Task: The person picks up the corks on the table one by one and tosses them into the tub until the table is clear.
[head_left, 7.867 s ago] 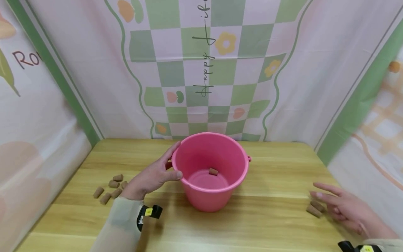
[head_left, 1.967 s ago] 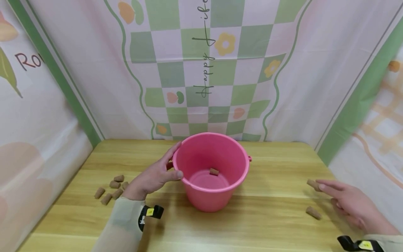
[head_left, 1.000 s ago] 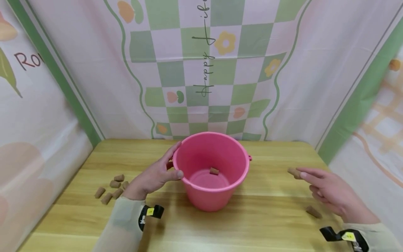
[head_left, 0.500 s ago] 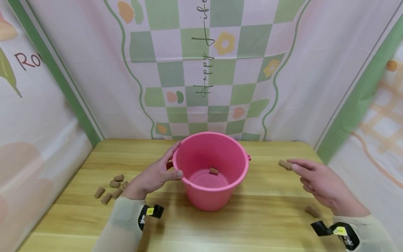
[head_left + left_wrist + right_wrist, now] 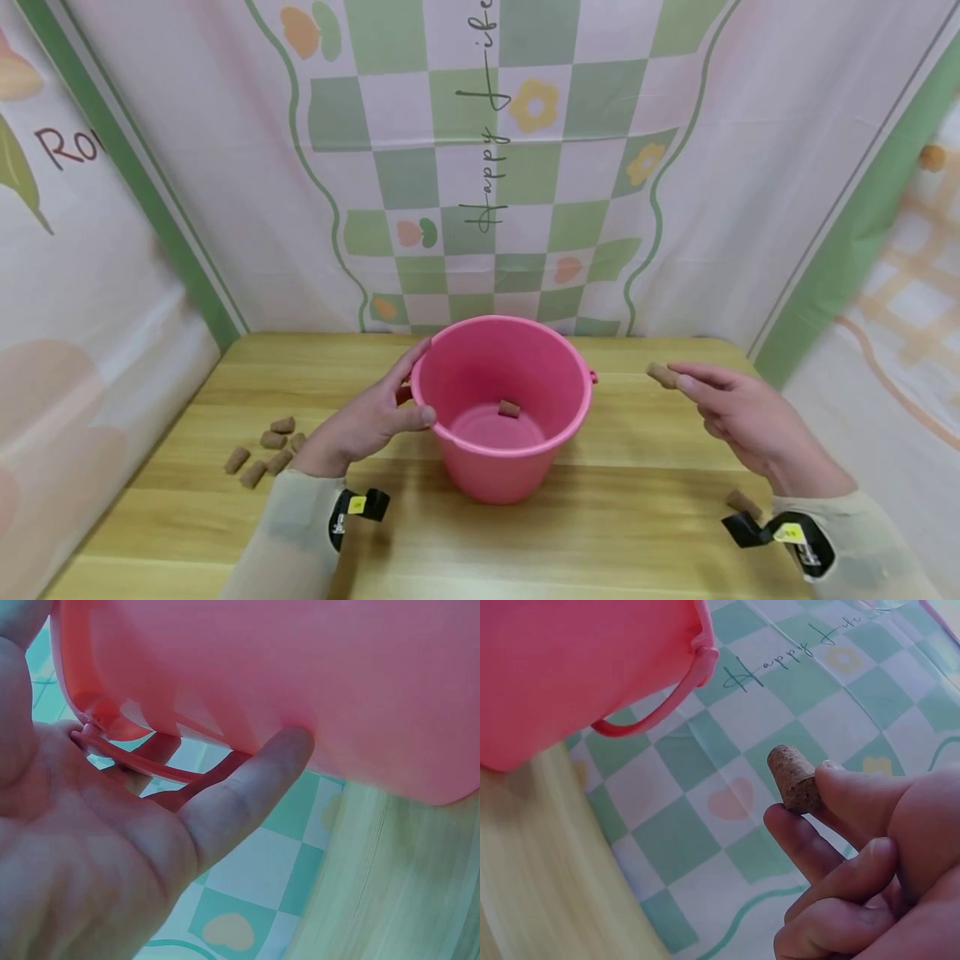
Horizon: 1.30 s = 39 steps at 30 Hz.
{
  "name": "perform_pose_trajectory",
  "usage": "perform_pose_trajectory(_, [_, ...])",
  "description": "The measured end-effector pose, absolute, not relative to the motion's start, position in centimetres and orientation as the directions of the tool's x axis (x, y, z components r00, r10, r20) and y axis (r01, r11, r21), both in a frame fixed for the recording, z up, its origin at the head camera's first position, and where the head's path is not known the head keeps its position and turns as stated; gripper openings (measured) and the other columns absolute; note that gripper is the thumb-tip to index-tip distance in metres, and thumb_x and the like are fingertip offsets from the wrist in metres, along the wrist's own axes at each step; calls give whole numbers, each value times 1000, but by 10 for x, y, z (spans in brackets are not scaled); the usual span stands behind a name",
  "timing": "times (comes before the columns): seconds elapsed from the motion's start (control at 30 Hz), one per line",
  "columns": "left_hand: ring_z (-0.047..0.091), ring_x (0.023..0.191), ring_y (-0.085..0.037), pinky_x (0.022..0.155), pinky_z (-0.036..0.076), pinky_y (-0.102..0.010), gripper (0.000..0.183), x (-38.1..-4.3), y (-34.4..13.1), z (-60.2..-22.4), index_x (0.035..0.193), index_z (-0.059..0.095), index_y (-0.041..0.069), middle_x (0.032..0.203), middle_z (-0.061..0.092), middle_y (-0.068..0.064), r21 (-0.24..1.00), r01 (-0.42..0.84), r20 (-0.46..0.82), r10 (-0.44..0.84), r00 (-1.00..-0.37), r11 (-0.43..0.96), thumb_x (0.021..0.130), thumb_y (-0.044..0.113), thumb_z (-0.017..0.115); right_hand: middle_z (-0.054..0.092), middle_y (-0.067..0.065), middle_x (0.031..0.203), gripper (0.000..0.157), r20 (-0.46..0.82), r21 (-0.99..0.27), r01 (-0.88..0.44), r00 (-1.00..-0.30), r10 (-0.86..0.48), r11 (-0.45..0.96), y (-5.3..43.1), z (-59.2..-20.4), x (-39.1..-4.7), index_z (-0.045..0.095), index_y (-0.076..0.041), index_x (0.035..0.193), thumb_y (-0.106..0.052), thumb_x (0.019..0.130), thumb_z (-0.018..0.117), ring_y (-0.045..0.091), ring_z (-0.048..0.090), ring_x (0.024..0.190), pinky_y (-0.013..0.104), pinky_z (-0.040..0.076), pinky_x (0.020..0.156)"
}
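Note:
A pink bucket (image 5: 498, 475) stands upright on the wooden table. My left hand (image 5: 367, 421) grips its left side, the thumb at the rim and the fingers along the outer wall; in the left wrist view one fingertip presses the pink wall (image 5: 360, 682) below the handle (image 5: 142, 761). Inside, on the bottom, lies one cork (image 5: 509, 408). To the right of the bucket, my right hand (image 5: 750, 417) pinches a tapered cork (image 5: 791, 780) between thumb and fingers, held above the table. Another cork (image 5: 742, 502) lies on the table near the right wrist, partly hidden by the wrist strap.
Several corks (image 5: 255, 473) lie loosely grouped at the left, beside the left forearm, which partly covers one. Behind the table (image 5: 637, 533) hangs a green-and-white checked cloth (image 5: 465, 175), with printed cloth at both sides. Black straps (image 5: 813, 542) circle the wrists.
One of the two corks at the right has been picked up by my right hand and carried left and away from me, nearer the bucket. My left hand has stayed on the bucket.

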<state>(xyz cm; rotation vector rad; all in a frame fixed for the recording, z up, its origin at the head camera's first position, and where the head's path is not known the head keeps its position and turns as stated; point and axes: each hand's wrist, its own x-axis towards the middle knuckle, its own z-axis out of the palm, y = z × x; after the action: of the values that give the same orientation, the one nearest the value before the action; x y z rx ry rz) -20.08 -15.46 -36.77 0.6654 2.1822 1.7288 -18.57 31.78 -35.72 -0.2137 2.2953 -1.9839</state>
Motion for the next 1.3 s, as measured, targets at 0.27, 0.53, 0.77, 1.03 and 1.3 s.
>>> perform_pose_trajectory(0.27, [42, 132, -30, 90, 52, -42, 97, -202, -156, -369, 158, 15, 44, 154, 32, 5, 957, 195, 63, 503, -862, 215, 85, 45, 79, 67, -6, 122, 40, 25, -986, -55, -981, -191, 154, 303, -346, -194, 61, -10, 137, -29, 102, 60, 8, 31, 54, 28, 26, 45])
perform_pose_trajectory(0.53, [40, 135, -33, 92, 51, -43, 94, -202, -156, -369, 155, 16, 48, 157, 28, 4, 966, 187, 68, 522, -850, 179, 86, 42, 79, 63, -2, 112, 35, 50, -984, -76, -985, -165, 159, 287, -329, -198, 66, -11, 132, -26, 100, 63, 7, 36, 54, 22, 34, 45])
perform_pose_trajectory(0.77, [41, 133, -33, 91, 52, -43, 97, -202, -156, -369, 159, 14, 41, 156, 29, 4, 963, 191, 66, 519, -852, 191, 86, 41, 78, 59, 0, 106, 32, 6, -993, -26, -986, -168, 119, 273, -316, -199, 69, -16, 127, -29, 98, 66, 8, 34, 52, 22, 32, 45])
perform_pose_trajectory(1.03, [42, 132, -32, 91, 52, -42, 95, -202, -156, -369, 158, 14, 43, 156, 30, 4, 959, 200, 68, 520, -851, 201, 86, 43, 78, 65, -1, 105, 32, -19, -1000, 20, -971, -239, -3, 252, -308, -197, 68, -14, 128, -23, 97, 68, 10, 26, 50, 23, 23, 45])
perform_pose_trajectory(1.3, [42, 131, -31, 90, 52, -43, 96, -202, -155, -369, 157, 14, 44, 155, 30, 4, 959, 204, 74, 524, -848, 194, 86, 44, 78, 50, -3, 76, 35, -19, -999, 6, -962, -271, 49, 233, -308, -198, 66, -7, 129, -22, 98, 67, 9, 30, 49, 19, 31, 44])
